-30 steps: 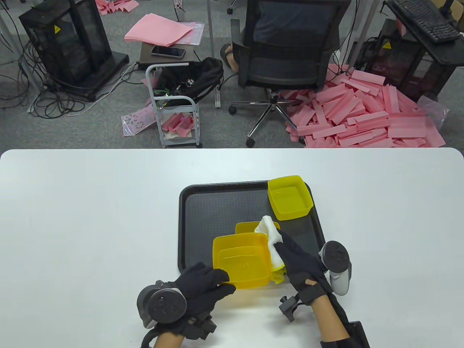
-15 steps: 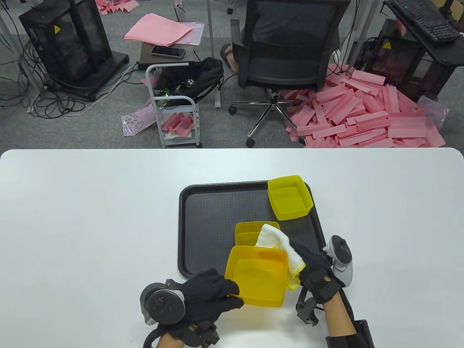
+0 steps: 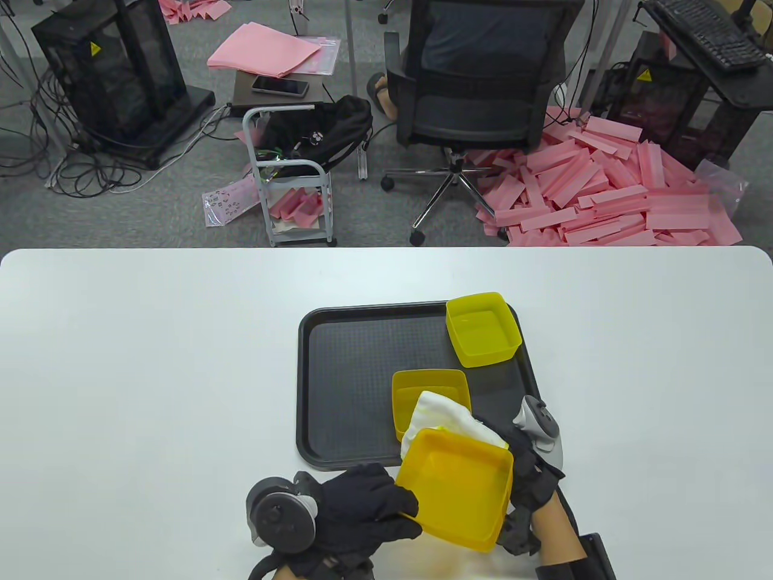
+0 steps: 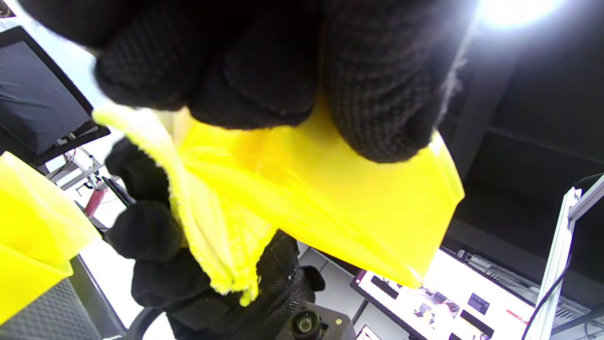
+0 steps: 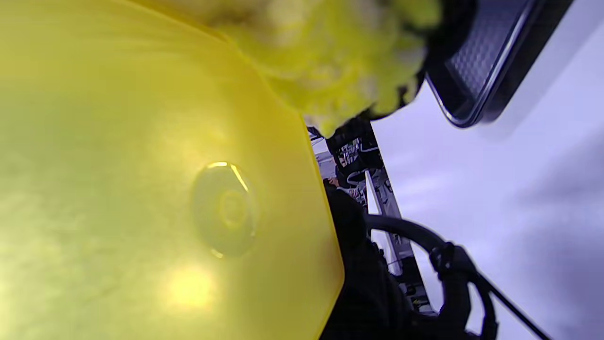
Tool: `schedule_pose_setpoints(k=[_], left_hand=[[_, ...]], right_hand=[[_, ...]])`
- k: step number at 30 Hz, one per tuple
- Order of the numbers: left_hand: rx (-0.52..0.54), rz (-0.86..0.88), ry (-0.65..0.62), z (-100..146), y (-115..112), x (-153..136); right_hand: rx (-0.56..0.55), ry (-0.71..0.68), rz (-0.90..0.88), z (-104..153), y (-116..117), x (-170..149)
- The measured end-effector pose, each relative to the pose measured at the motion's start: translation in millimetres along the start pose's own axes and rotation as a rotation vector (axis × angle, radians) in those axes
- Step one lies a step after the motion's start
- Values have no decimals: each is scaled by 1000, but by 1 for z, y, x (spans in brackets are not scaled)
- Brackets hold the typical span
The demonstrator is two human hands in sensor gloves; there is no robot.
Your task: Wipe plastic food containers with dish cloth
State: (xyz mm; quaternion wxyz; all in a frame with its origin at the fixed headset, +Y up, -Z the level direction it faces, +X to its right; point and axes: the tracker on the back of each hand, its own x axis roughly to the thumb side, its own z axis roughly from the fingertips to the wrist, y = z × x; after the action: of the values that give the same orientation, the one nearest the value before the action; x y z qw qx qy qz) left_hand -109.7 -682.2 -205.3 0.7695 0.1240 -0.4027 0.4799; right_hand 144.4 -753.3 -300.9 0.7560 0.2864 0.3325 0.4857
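Wiping the outside of a yellow container (image 3: 459, 492) seems the step in hand: the left hand (image 3: 362, 507) holds it by its left edge, lifted and tilted above the counter (image 3: 151, 362) near the tray (image 3: 350, 362). The right hand (image 3: 525, 477) presses the dish cloth (image 3: 444, 417) against its far side. Next, the cloth should probably pass over the remaining walls, while the left grip stays firm.

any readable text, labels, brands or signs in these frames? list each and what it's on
No readable words.
Yellow triangular warning sticker on left black cabinet: symbol too small to read.
Same kind of sticker on right black cabinet: unreadable.
Held container and dish cloth: no print visible.
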Motion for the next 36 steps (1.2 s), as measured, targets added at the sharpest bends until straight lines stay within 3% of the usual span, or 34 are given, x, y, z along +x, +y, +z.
schedule_pose_setpoints(k=[9, 15, 20, 29, 36], left_hand=[[22, 61, -11, 0, 0, -1], [71, 54, -25, 1, 2, 0], [136, 42, 8, 4, 8, -4], [236, -121, 105, 8, 17, -23], [269, -206, 192, 13, 25, -36]], right_hand=[[157, -18, -296, -16, 27, -20], [205, 1, -433, -21, 43, -29], [158, 19, -509, -22, 51, -37], [23, 60, -389, -22, 46, -39], [-65, 17, -346, -20, 38, -35]])
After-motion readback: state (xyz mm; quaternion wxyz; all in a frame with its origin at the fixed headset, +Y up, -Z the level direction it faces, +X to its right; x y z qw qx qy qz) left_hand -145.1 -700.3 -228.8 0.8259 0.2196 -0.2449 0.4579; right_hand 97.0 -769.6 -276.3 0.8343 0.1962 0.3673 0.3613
